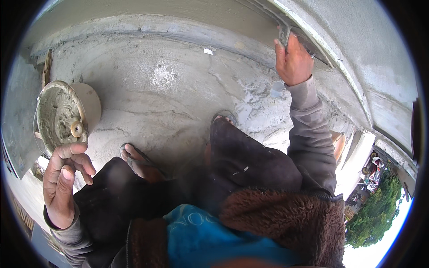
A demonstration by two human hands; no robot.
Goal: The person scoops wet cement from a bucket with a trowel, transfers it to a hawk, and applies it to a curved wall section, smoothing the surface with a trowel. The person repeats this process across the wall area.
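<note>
My right hand (295, 61) reaches up to the wall at the upper right, its fingers closed round the grey, mortar-smeared handle of a plastering trowel (284, 34). The trowel's flat blade lies along the wall by the corner edge and is partly hidden by the hand. At the lower left my left hand (65, 181) holds nothing, with its fingers loosely bent and apart. Just beyond it stands a bucket (92, 102) with wet grey mortar (56, 109) in it. A tool with a round wooden handle end (77, 129) rests in the mortar.
Smeared, rough concrete floor (147, 107) spreads around my sandalled feet (225, 118). A freshly coated wall (187, 18) runs along the far side, with a straight corner edge (328, 49) at right. A wooden stick (47, 67) leans behind the bucket. Greenery (377, 214) shows outside at lower right.
</note>
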